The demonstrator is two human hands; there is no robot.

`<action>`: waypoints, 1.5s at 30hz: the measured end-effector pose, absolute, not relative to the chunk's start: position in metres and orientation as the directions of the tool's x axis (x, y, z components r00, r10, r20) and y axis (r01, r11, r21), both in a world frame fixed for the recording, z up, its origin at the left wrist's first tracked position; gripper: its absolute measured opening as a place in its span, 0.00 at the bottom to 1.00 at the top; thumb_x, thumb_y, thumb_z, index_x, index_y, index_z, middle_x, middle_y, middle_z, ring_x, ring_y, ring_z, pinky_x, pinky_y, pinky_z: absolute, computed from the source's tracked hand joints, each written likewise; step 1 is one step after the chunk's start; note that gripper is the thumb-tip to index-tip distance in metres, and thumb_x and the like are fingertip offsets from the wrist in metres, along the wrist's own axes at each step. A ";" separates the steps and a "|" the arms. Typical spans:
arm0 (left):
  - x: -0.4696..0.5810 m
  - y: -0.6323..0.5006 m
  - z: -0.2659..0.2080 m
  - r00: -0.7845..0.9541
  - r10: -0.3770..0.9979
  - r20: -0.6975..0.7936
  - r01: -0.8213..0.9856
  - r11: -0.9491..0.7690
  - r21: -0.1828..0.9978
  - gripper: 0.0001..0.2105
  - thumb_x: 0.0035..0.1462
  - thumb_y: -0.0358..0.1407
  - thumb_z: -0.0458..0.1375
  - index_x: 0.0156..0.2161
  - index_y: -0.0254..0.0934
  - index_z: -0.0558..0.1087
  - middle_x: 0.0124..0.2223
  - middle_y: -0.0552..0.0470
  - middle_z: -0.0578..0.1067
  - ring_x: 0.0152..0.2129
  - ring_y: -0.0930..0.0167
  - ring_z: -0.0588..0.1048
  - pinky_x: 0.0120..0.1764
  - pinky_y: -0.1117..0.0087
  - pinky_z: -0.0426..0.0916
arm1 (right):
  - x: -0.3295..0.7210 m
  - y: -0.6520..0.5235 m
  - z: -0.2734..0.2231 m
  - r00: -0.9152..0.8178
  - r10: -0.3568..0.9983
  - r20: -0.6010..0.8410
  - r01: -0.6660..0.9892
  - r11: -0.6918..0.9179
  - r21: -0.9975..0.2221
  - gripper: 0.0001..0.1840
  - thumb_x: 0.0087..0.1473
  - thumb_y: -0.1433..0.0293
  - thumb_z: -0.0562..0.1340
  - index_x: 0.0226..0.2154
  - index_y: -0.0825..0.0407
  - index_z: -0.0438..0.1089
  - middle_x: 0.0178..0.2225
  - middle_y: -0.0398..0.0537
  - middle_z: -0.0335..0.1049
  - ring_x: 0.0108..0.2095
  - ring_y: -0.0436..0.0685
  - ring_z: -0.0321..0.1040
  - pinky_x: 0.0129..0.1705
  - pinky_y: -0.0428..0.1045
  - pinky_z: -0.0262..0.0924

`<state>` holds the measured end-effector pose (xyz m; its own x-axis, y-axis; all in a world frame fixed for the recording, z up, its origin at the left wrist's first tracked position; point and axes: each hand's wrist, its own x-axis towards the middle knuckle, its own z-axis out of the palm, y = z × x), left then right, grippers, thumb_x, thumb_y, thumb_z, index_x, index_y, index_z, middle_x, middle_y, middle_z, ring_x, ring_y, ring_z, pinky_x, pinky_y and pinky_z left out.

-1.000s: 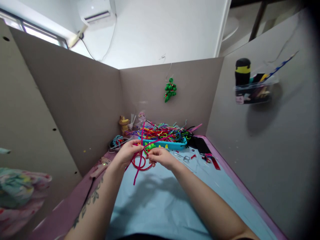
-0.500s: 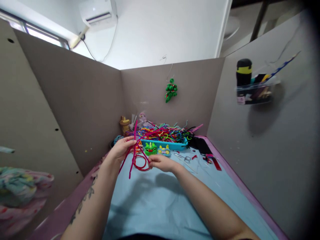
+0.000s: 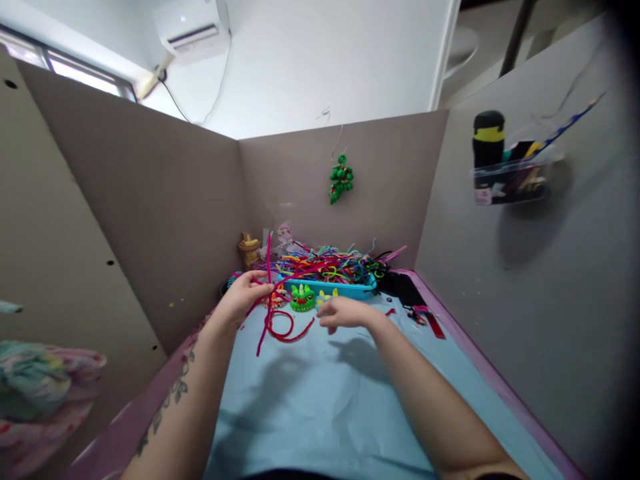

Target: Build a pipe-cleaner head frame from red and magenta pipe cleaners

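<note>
My left hand [image 3: 246, 292] pinches crossed pink pipe cleaners [image 3: 262, 339] between thumb and fingers, their ends sticking up, down and to the side. Below it, a red pipe cleaner [image 3: 299, 338] is bent into a loop with a free end; I cannot tell if it rests on the cloth or hangs. To the right, my right hand [image 3: 347, 313] hovers with loosely bent fingers apart, holding nothing visible. It partly covers a yellow and blue fuzzy figure [image 3: 323, 295]. A green fuzzy figure [image 3: 303, 301] with a red mouth sits between the hands.
Behind the figures, a blue tray [image 3: 350, 291] overflows with coloured pipe cleaners. At the right lie a black flat object [image 3: 401, 288] and a red strip [image 3: 436, 327]. Grey panels enclose the table; a green ornament [image 3: 341, 180] hangs at the back. A clear holder [image 3: 510, 187] is on the right panel.
My right hand has let go of the pink pipe cleaner and moved right, now covering part of the yellow figure and the scissors. My left hand keeps its pinch nearly in place.
</note>
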<state>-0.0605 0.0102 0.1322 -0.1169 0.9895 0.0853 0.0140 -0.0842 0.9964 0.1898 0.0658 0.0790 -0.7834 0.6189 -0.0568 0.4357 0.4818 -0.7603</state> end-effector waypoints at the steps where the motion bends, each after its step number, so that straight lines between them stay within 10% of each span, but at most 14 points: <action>1: -0.059 0.010 0.132 -0.140 0.984 0.114 0.096 -0.101 0.990 0.24 0.38 0.31 0.67 0.43 0.33 0.67 0.23 0.54 0.74 0.18 0.73 0.72 0.21 0.77 0.62 | 0.196 0.061 0.090 -0.792 0.608 -0.044 0.450 0.534 -0.715 0.09 0.49 0.66 0.61 0.27 0.55 0.73 0.19 0.44 0.72 0.23 0.51 0.67 0.28 0.45 0.57; 7: -0.036 0.005 0.130 0.150 0.983 0.107 0.387 -0.158 0.909 0.22 0.41 0.35 0.65 0.43 0.35 0.66 0.21 0.59 0.70 0.17 0.75 0.68 0.20 0.77 0.56 | 0.182 0.020 0.126 -0.509 0.616 0.601 0.352 0.786 -0.508 0.09 0.52 0.68 0.59 0.30 0.52 0.74 0.32 0.48 0.74 0.36 0.54 0.67 0.40 0.48 0.56; 12: -0.025 0.008 0.131 0.298 0.946 0.126 0.542 -0.277 0.793 0.21 0.46 0.36 0.61 0.47 0.36 0.63 0.24 0.59 0.69 0.21 0.73 0.69 0.25 0.73 0.61 | 0.159 0.032 0.103 -0.588 0.697 0.411 0.396 0.691 -0.605 0.08 0.49 0.70 0.59 0.23 0.54 0.73 0.22 0.42 0.70 0.25 0.49 0.62 0.28 0.44 0.52; 17: -0.019 -0.003 0.131 -0.041 0.665 0.746 0.855 -0.363 0.371 0.15 0.49 0.36 0.59 0.43 0.36 0.70 0.40 0.45 0.71 0.41 0.63 0.69 0.44 0.63 0.62 | 0.159 0.052 0.089 -0.428 0.835 0.345 0.380 0.513 -0.770 0.09 0.44 0.72 0.57 0.18 0.55 0.68 0.16 0.38 0.60 0.20 0.46 0.54 0.22 0.42 0.46; 20: -0.013 -0.010 0.125 -0.014 0.665 0.747 0.893 -0.327 0.308 0.11 0.55 0.39 0.54 0.31 0.36 0.74 0.34 0.45 0.74 0.36 0.64 0.70 0.41 0.65 0.62 | 0.158 0.056 0.086 -0.322 0.864 0.388 0.381 0.494 -0.782 0.09 0.44 0.71 0.56 0.17 0.55 0.67 0.16 0.39 0.60 0.20 0.46 0.54 0.23 0.42 0.46; 30: -0.002 0.013 0.105 -0.141 0.944 0.298 0.503 -0.191 0.843 0.16 0.44 0.45 0.60 0.23 0.31 0.76 0.18 0.53 0.71 0.17 0.73 0.65 0.22 0.73 0.54 | 0.146 0.051 0.075 -0.321 0.798 0.510 0.371 0.601 -0.708 0.09 0.48 0.71 0.56 0.20 0.53 0.67 0.19 0.40 0.65 0.22 0.48 0.59 0.26 0.43 0.49; 37: -0.013 0.023 0.095 -0.171 0.969 0.179 0.247 -0.134 0.960 0.13 0.39 0.40 0.64 0.18 0.32 0.69 0.14 0.60 0.62 0.13 0.79 0.56 0.19 0.75 0.47 | 0.145 0.053 0.072 -0.458 0.725 0.514 0.151 0.633 -0.759 0.07 0.50 0.70 0.57 0.24 0.53 0.66 0.21 0.39 0.61 0.23 0.48 0.55 0.26 0.43 0.50; 45: -0.038 0.030 0.125 -0.025 1.000 0.018 -0.158 -0.022 0.987 0.08 0.39 0.34 0.65 0.22 0.31 0.72 0.21 0.51 0.73 0.19 0.73 0.70 0.27 0.71 0.66 | 0.152 0.053 0.069 -0.559 0.642 0.525 -0.123 0.562 -0.818 0.05 0.50 0.68 0.60 0.27 0.53 0.66 0.25 0.42 0.64 0.27 0.49 0.60 0.31 0.45 0.55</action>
<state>-0.0379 0.0298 0.1254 -0.0253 0.9995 0.0179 -0.1580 -0.0217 0.9872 0.1518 0.0534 0.0690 -0.5587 0.6421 0.5250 -0.1232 0.5617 -0.8181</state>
